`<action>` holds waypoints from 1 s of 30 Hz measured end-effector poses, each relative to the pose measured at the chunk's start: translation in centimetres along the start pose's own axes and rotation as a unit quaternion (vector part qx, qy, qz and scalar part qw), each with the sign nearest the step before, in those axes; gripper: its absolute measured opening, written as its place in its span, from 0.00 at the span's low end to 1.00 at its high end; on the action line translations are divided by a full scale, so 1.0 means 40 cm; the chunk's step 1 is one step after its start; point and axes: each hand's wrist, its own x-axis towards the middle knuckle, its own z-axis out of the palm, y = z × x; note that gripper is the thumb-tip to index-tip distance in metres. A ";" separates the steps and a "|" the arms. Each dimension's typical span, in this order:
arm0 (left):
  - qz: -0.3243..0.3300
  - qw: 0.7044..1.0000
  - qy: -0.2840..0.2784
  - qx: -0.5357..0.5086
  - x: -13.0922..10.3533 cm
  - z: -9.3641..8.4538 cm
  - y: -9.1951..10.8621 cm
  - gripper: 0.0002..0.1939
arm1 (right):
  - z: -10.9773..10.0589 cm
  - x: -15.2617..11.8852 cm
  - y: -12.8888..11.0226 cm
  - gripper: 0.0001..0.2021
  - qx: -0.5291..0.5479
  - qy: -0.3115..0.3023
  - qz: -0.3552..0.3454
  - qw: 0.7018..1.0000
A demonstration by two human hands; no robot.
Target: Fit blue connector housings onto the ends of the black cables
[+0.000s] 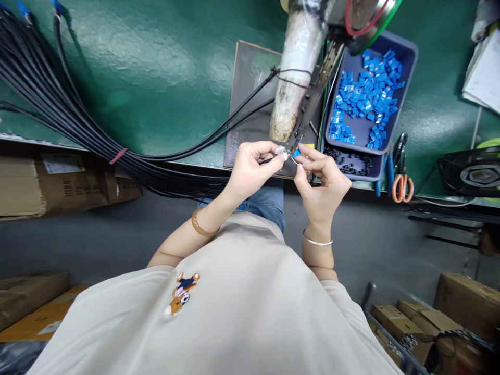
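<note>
Pinching a black cable (267, 161), the left fingers (276, 163) face the right fingers (314, 165), closed on a thin wire (294, 161).

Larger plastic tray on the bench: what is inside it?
Small blue pieces lie heaped in the larger tray. What lies under the heap, or behind the green-rimmed object, is hidden.

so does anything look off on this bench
Mostly the pipe left of the bin: its tip is stained brown, its clear wrap looks wrinkled, and dark cord is lashed around it, which looks makeshift. I see no spill around the bin.
</note>
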 end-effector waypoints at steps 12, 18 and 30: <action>0.008 1.000 -0.006 0.005 -0.003 0.000 -0.013 0.04 | 0.000 -0.001 0.002 0.05 -0.019 0.013 -0.002 1.000; 0.008 1.000 -0.007 0.015 -0.002 0.002 -0.003 0.06 | 0.000 0.006 -0.003 0.05 -0.027 0.011 -0.005 1.000; -0.001 0.999 -0.011 0.040 -0.005 -0.003 -0.007 0.06 | -0.006 0.002 -0.006 0.06 -0.020 0.000 -0.017 1.000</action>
